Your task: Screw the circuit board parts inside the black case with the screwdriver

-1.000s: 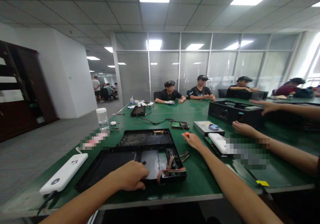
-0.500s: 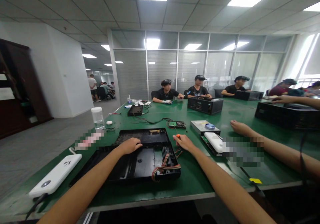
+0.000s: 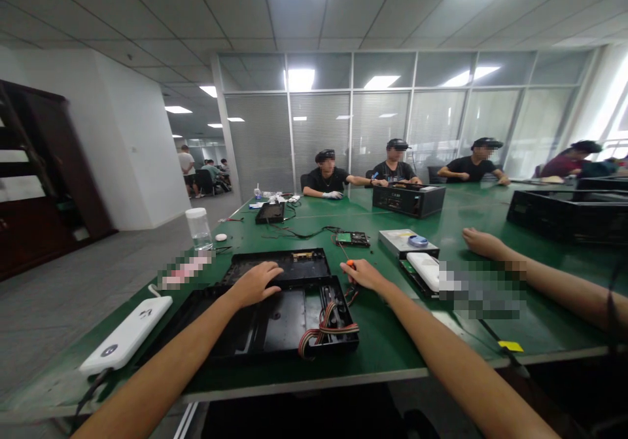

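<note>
An open black metal computer case (image 3: 277, 318) lies flat in front of me, with a bundle of multicoloured ribbon cable (image 3: 330, 329) at its right end. Over its middle divider is my left hand (image 3: 258, 284), palm down, fingers apart, holding nothing. Just right of the case, my right hand (image 3: 367, 274) is closed round a screwdriver (image 3: 350, 264) with an orange handle. Its thin shaft points forward and left, towards a hard drive (image 3: 353, 238) with a green board. Whether the tip touches anything I cannot tell.
Left stand a white power bank (image 3: 128, 334) and a clear bottle (image 3: 199, 231). Right lie an optical drive (image 3: 407, 243) bearing a blue round item and a white device (image 3: 424, 270). A co-worker's arm (image 3: 520, 265) reaches in from the right. Computer cases (image 3: 409, 200) stand farther back.
The fingers of my left hand have spread and the thumb has come away. My right hand keeps the screwdriver. At the right, a hand has left the black case; the view has shifted slightly.
</note>
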### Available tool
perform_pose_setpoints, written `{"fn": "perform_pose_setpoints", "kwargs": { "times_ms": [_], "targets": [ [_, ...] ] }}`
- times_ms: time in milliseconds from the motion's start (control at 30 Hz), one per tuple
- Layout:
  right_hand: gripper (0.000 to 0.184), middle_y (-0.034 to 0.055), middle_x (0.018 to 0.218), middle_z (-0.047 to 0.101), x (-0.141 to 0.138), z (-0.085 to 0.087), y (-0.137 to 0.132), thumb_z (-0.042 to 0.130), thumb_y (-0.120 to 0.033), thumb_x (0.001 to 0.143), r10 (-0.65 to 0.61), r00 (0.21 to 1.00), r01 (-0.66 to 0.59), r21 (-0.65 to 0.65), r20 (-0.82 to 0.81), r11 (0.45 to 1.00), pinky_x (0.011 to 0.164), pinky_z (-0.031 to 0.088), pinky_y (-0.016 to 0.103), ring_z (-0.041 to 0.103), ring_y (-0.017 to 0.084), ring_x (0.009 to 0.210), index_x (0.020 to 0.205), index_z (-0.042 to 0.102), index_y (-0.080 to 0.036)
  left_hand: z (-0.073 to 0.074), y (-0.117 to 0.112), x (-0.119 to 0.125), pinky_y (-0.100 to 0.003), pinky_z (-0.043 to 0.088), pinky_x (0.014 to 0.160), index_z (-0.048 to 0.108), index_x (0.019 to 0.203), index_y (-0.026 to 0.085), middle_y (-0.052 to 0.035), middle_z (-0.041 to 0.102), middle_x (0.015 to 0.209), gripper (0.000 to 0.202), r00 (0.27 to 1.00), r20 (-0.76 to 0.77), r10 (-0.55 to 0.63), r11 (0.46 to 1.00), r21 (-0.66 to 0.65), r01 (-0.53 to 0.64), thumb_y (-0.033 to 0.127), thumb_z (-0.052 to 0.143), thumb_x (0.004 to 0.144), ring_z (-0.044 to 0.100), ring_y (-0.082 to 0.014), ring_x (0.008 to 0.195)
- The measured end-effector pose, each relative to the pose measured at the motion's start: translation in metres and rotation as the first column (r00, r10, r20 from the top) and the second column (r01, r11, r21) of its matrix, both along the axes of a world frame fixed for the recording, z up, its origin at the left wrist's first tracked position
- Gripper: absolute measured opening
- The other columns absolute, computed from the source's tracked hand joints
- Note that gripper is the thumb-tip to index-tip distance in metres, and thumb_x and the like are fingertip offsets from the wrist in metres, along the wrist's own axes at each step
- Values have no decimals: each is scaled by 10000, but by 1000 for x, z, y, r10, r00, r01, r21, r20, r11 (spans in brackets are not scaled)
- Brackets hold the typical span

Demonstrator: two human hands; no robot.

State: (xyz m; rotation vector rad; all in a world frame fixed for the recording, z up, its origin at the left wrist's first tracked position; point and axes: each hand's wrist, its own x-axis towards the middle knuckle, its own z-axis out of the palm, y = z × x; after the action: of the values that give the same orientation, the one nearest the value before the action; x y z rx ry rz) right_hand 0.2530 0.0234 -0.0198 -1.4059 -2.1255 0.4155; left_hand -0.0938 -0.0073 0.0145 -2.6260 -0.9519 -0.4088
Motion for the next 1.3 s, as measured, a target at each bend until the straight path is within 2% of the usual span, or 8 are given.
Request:
{"fn": "perform_pose_setpoints", "kwargs": {
  "times_ms": [100,233,433,567,733,900,1067,1300],
  "targets": [
    [510,11,574,610,-1,0,0,306,-559,816,3,1000,-4,-29,-14,1000,525,348,204,527,108,497,751,599,-147,-1,-3,18,-323,347,882,496,1100,212,-78,458,1129,277,990,-79,-116,993,1,117,209,466,825,430,-181,1023],
    [517,13,575,610,-1,1,-1,300,-560,819,12,1000,-12,-33,-12,999,532,351,208,529,111,497,757,602,-145,-9,4,36,-300,374,813,557,973,187,-76,504,1042,221,975,-177,-134,989,30,142,101,422,822,454,-175,970],
    [536,15,574,608,-1,-1,1,295,-578,812,34,999,-33,-11,18,999,551,355,217,527,119,499,738,610,-150,-11,10,31,-300,365,799,553,835,142,-89,510,1002,133,968,-205,-146,984,68,163,107,425,825,449,-177,948],
    [539,16,560,602,0,-1,1,298,-576,811,21,999,-21,-5,25,1000,559,357,218,517,118,491,713,610,-149,-3,2,33,-315,351,814,540,863,139,-96,495,1014,145,971,-181,-155,982,83,172,129,399,836,435,-185,955],
    [536,15,553,601,-2,2,-2,295,-575,812,36,999,-36,-10,30,999,551,355,214,523,120,501,692,599,-149,6,-10,37,-310,358,793,532,870,127,-96,498,951,160,980,-160,-116,990,61,127,157,378,838,448,-181,892],
    [525,22,550,600,-9,5,-6,308,-567,810,62,997,-61,-13,52,998,571,358,222,536,131,530,632,579,-154,1,-7,30,-315,359,817,553,978,174,-86,476,1051,207,978,-156,-136,988,45,145,148,432,812,440,-184,946],
    [523,27,533,581,-14,6,-8,334,-573,796,49,995,-50,1,87,999,559,344,225,522,137,534,580,566,-157,-6,1,29,-319,368,828,603,885,180,-85,482,1070,179,972,-153,-177,982,39,185,149,439,821,435,-185,988],
    [505,6,530,533,-18,2,-6,352,-553,791,63,982,-77,70,180,995,500,285,214,456,116,514,589,572,-146,0,-10,28,-353,341,891,599,915,164,-89,452,1129,218,977,-140,-160,986,29,165,129,509,719,407,-226,1040]
  ]
}}
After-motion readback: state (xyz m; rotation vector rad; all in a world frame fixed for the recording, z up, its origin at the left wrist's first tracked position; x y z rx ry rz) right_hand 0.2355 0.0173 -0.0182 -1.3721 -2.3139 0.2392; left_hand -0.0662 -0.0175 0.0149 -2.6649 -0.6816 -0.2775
